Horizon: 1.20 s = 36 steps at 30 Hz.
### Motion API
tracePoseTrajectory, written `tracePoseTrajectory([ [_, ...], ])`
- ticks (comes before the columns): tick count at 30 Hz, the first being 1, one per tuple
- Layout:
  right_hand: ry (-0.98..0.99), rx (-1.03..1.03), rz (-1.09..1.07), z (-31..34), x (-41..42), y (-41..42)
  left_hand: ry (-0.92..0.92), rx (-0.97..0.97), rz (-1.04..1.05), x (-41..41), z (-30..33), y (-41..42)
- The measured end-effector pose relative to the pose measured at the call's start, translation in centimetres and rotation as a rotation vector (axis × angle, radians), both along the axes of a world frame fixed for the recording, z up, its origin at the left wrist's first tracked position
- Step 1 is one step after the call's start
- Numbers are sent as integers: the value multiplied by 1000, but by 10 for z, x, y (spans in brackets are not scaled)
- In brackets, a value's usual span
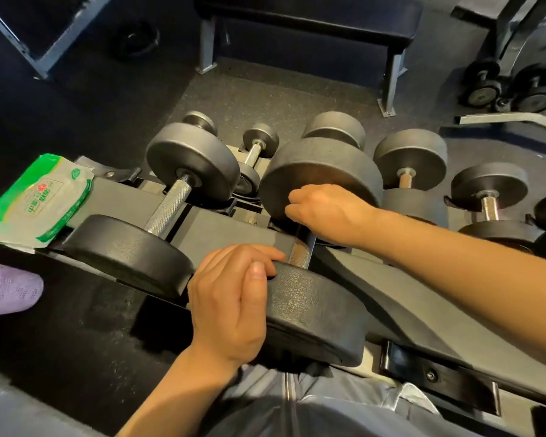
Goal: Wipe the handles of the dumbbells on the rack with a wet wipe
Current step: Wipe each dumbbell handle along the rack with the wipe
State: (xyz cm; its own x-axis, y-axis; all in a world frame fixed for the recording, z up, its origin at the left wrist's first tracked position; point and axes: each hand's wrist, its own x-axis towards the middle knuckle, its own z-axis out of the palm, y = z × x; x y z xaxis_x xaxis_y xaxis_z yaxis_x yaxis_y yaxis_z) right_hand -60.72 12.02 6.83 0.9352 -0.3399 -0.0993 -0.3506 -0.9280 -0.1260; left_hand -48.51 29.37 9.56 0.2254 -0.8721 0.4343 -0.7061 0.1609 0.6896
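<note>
A large black dumbbell [316, 307] lies on the rack [230, 228] in the middle. My left hand [230, 304] rests on its near head, thumb on top. My right hand [325, 212] is curled around the upper part of its rusty handle [300, 253], against the far head [322, 171]. No wipe shows in that hand; its palm side is hidden. To the left lies another dumbbell with a knurled silver handle [167, 206]. A green and white pack of wet wipes [38, 200] sits on the rack's left end.
Smaller dumbbells [489, 197] fill the rack to the right and a lower row [256, 149] behind. A flat bench [306, 17] stands beyond on the dark rubber floor. More dumbbells [511, 86] sit at the far right. A purple slipper [7, 285] is at the left.
</note>
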Motion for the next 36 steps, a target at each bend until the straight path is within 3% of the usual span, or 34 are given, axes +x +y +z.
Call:
tracePoseTrajectory([
  [3,-186,274,-125,-8,-12,9,-13,-25,3,-1,0,-1],
  [7,-336,649,-2,-4,-20,48,-39,-35,8,-2,-1,-1],
  [9,-393,734,-11,-9,-25,55,-38,-37,12,-2,-1,-1],
  [12,-467,527,-44,-24,-27,46,-25,-45,-1,-2,-2,-1],
  [16,-586,296,-334,-41,-32,27,-17,-43,-13,-1,-3,-2],
  [20,-752,291,-521,-54,-28,32,-37,-22,-20,0,-2,-2],
  [23,-910,529,-659,-58,-31,52,-28,-12,-12,-2,-1,-1],
  [27,-826,1020,-434,-46,-47,74,-12,0,0,-3,0,-1],
  [29,-772,1147,-357,-43,-49,80,-10,29,2,-3,2,-1],
  [32,-841,906,-425,-50,-48,75,-15,53,1,-5,4,-1],
  [36,-996,508,-860,-72,-39,59,9,51,0,-4,4,-2],
])
